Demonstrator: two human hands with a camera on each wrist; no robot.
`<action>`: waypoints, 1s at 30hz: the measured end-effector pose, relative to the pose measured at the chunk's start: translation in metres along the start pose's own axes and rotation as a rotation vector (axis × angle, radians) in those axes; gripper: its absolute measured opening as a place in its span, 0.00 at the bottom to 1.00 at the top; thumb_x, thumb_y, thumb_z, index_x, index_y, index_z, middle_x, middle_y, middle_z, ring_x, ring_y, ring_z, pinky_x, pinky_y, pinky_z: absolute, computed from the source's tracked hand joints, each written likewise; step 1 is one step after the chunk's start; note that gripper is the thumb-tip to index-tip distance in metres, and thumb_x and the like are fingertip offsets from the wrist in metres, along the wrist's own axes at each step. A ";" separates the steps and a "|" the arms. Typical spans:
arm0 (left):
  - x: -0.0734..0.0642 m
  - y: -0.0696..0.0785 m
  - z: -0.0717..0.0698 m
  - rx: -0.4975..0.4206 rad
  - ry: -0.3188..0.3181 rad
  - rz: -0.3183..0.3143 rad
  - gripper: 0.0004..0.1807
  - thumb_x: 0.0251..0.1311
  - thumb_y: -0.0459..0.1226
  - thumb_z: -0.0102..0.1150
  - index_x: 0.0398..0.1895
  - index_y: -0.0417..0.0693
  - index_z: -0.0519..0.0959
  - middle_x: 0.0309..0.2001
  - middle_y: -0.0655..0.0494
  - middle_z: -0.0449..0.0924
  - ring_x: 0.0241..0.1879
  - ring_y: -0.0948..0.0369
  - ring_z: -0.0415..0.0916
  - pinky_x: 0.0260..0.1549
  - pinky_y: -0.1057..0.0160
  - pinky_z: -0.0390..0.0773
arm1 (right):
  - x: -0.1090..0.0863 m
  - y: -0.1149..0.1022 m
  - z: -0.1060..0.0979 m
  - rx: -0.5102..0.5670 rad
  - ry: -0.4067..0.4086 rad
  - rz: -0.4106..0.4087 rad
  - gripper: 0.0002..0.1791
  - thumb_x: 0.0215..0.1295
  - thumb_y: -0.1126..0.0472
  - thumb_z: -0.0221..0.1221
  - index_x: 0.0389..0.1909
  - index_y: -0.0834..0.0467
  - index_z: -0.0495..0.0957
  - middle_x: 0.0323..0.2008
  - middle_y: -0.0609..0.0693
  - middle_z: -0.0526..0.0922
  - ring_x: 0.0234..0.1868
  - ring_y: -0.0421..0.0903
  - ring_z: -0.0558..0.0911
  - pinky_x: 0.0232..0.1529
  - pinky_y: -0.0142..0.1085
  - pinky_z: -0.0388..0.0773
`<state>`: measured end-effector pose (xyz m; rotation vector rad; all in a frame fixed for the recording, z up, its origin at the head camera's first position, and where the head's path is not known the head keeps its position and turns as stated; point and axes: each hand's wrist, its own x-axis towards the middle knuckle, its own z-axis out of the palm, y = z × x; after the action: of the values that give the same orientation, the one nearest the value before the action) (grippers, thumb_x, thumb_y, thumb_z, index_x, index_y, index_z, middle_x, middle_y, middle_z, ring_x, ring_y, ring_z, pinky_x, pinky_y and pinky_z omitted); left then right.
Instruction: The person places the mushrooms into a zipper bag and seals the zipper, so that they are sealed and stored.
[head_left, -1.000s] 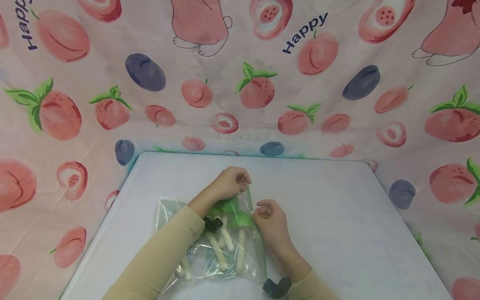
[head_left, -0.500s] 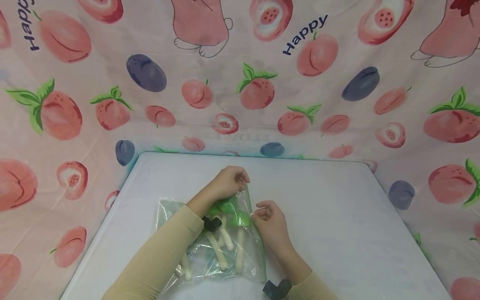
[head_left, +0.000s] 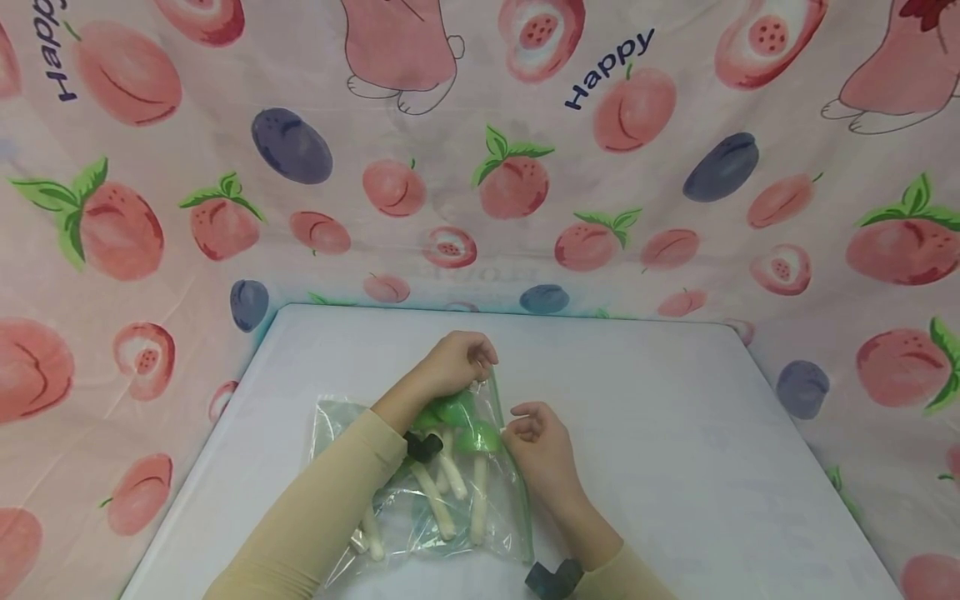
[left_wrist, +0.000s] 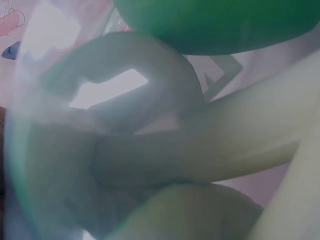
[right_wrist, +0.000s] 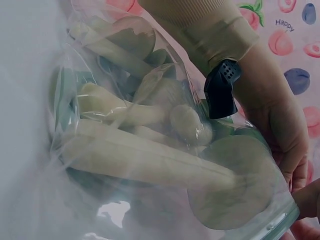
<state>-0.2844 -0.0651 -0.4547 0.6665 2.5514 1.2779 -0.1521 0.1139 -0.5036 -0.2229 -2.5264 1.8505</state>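
Note:
A clear plastic zip bag (head_left: 397, 527) lies on the table, holding several toy mushrooms (head_left: 480, 492) with green caps and whitish stems. My left hand (head_left: 455, 364) reaches across the bag and pinches its far corner, at the end of the green-edged opening. Lower along that same edge, my right hand (head_left: 545, 450) pinches the strip between thumb and curled fingers. Through the film in the left wrist view, a green cap (left_wrist: 225, 22) and a pale stem (left_wrist: 210, 140) appear close up. In the right wrist view, the bag's sealing strip (right_wrist: 280, 225) runs right to the fingertips.
The white table (head_left: 675, 467) extends to both sides of the bag. A curtain (head_left: 465, 142) printed with peaches surrounds its back and sides. Dark wrist-camera mounts sit at the left cuff (head_left: 382, 437) and right cuff (head_left: 618, 571). The left forearm covers part of the bag.
Both hands keep their pinch on the bag's edge. The left hand has drifted very slightly to the left; the bag and mushrooms lie practically as before.

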 end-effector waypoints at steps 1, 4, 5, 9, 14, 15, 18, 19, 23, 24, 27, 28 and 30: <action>0.000 0.000 0.000 -0.004 -0.001 0.000 0.10 0.61 0.25 0.67 0.42 0.45 0.86 0.38 0.53 0.87 0.36 0.60 0.82 0.39 0.62 0.82 | 0.000 0.000 0.000 -0.004 -0.001 0.001 0.21 0.66 0.67 0.65 0.59 0.61 0.78 0.38 0.54 0.88 0.36 0.45 0.86 0.35 0.34 0.84; 0.000 0.000 0.000 -0.014 -0.003 -0.006 0.11 0.61 0.24 0.66 0.42 0.46 0.86 0.37 0.52 0.87 0.36 0.60 0.83 0.39 0.62 0.83 | 0.000 0.001 0.000 -0.013 0.000 0.003 0.21 0.66 0.67 0.64 0.60 0.61 0.78 0.38 0.54 0.88 0.36 0.45 0.86 0.35 0.34 0.84; 0.000 0.000 -0.001 -0.017 -0.003 -0.008 0.11 0.61 0.24 0.65 0.42 0.46 0.86 0.37 0.52 0.87 0.36 0.60 0.83 0.39 0.62 0.83 | 0.000 0.001 0.001 -0.015 0.000 0.003 0.21 0.67 0.67 0.64 0.60 0.61 0.78 0.38 0.54 0.88 0.36 0.45 0.85 0.35 0.34 0.84; 0.000 0.001 -0.001 -0.026 0.005 -0.011 0.11 0.62 0.23 0.64 0.43 0.44 0.86 0.37 0.51 0.87 0.36 0.60 0.83 0.39 0.62 0.84 | 0.000 0.001 0.001 -0.023 0.002 0.004 0.20 0.67 0.67 0.65 0.59 0.61 0.78 0.38 0.54 0.88 0.36 0.45 0.85 0.34 0.34 0.83; -0.001 0.001 -0.003 -0.025 0.019 -0.006 0.11 0.61 0.23 0.64 0.43 0.45 0.86 0.37 0.51 0.87 0.36 0.60 0.83 0.39 0.62 0.84 | 0.000 -0.001 0.002 -0.022 0.006 0.002 0.20 0.66 0.67 0.65 0.59 0.61 0.79 0.37 0.54 0.88 0.36 0.45 0.85 0.35 0.34 0.83; 0.000 0.000 -0.003 -0.024 0.022 -0.005 0.11 0.62 0.23 0.64 0.42 0.45 0.86 0.37 0.51 0.87 0.36 0.60 0.83 0.39 0.63 0.83 | 0.000 -0.001 0.002 -0.022 0.003 -0.002 0.20 0.66 0.67 0.65 0.59 0.62 0.79 0.37 0.54 0.88 0.36 0.45 0.85 0.35 0.34 0.83; 0.000 -0.001 -0.004 -0.020 0.033 -0.002 0.11 0.62 0.24 0.65 0.42 0.45 0.86 0.37 0.51 0.87 0.35 0.60 0.83 0.39 0.63 0.83 | -0.001 -0.002 0.002 -0.018 0.000 -0.004 0.21 0.66 0.67 0.65 0.59 0.62 0.78 0.37 0.53 0.88 0.36 0.45 0.85 0.35 0.34 0.83; 0.001 -0.001 -0.004 -0.019 0.036 0.001 0.10 0.62 0.24 0.65 0.42 0.45 0.86 0.37 0.51 0.87 0.35 0.60 0.83 0.39 0.63 0.84 | -0.001 -0.003 0.002 -0.019 -0.001 -0.004 0.21 0.66 0.67 0.65 0.60 0.62 0.78 0.37 0.53 0.88 0.36 0.45 0.85 0.35 0.34 0.83; 0.002 -0.002 -0.005 -0.027 0.039 0.002 0.10 0.62 0.23 0.64 0.42 0.44 0.86 0.37 0.51 0.87 0.35 0.60 0.84 0.38 0.63 0.84 | -0.001 -0.003 0.001 -0.019 -0.004 -0.003 0.21 0.67 0.67 0.65 0.60 0.61 0.78 0.37 0.53 0.88 0.36 0.45 0.85 0.36 0.35 0.83; 0.002 -0.003 -0.005 -0.031 0.039 0.001 0.11 0.62 0.23 0.64 0.42 0.44 0.86 0.36 0.51 0.87 0.35 0.60 0.84 0.38 0.63 0.84 | -0.001 -0.003 0.001 -0.022 -0.004 -0.003 0.21 0.67 0.67 0.65 0.60 0.61 0.78 0.37 0.53 0.88 0.36 0.45 0.85 0.36 0.35 0.83; 0.001 -0.003 -0.006 -0.041 0.038 -0.003 0.11 0.62 0.22 0.63 0.42 0.44 0.86 0.36 0.50 0.87 0.34 0.60 0.83 0.37 0.63 0.83 | -0.001 -0.002 0.002 -0.026 -0.005 -0.003 0.21 0.66 0.67 0.65 0.60 0.62 0.78 0.37 0.53 0.88 0.36 0.45 0.85 0.37 0.35 0.84; 0.001 -0.003 -0.006 -0.044 0.037 -0.005 0.11 0.62 0.22 0.62 0.42 0.44 0.86 0.36 0.50 0.86 0.34 0.60 0.83 0.36 0.63 0.83 | -0.001 -0.002 0.002 -0.028 -0.006 -0.002 0.21 0.66 0.67 0.65 0.60 0.62 0.78 0.37 0.53 0.88 0.36 0.45 0.85 0.37 0.36 0.84; 0.001 -0.003 -0.007 -0.048 0.036 -0.007 0.11 0.62 0.22 0.62 0.42 0.44 0.85 0.36 0.50 0.86 0.33 0.60 0.83 0.36 0.63 0.84 | -0.001 -0.001 0.002 -0.029 -0.009 0.003 0.21 0.66 0.67 0.65 0.60 0.62 0.78 0.37 0.53 0.88 0.36 0.45 0.85 0.37 0.36 0.84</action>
<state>-0.2887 -0.0709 -0.4533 0.6298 2.5400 1.3567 -0.1511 0.1116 -0.5027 -0.2188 -2.5612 1.8210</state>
